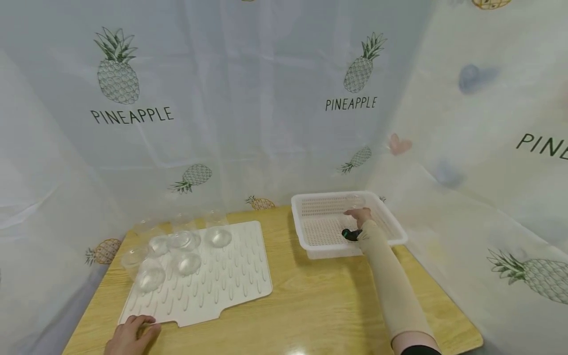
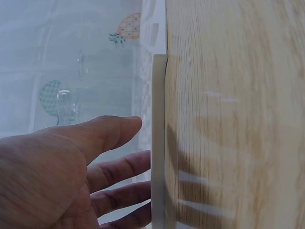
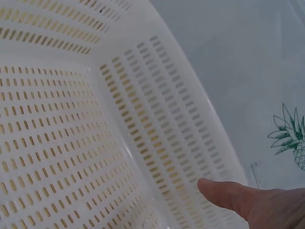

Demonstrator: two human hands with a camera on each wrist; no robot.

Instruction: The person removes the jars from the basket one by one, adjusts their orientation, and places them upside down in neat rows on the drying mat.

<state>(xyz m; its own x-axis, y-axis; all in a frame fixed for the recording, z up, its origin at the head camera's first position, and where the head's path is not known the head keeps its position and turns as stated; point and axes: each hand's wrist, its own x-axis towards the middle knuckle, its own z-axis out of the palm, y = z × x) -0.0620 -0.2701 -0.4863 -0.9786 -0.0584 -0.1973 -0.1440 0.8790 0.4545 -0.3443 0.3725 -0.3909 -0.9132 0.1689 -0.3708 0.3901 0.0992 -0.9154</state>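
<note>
My right hand is inside the white basket, at its right part. It grips a clear cup, whose rim shows just beyond the hand. In the right wrist view the thumb shows, while the other fingers are out of sight. Several clear cups stand on the left part of a white ridged mat. At the mat's near left corner rests my left hand, its fingers loosely bent. The left wrist view shows the fingertips at the mat's edge, holding nothing.
Mat and basket sit on a wood-grain table, with bare wood between them. A curtain printed with pineapples hangs behind and on both sides. The basket stands close to the curtain at the back right.
</note>
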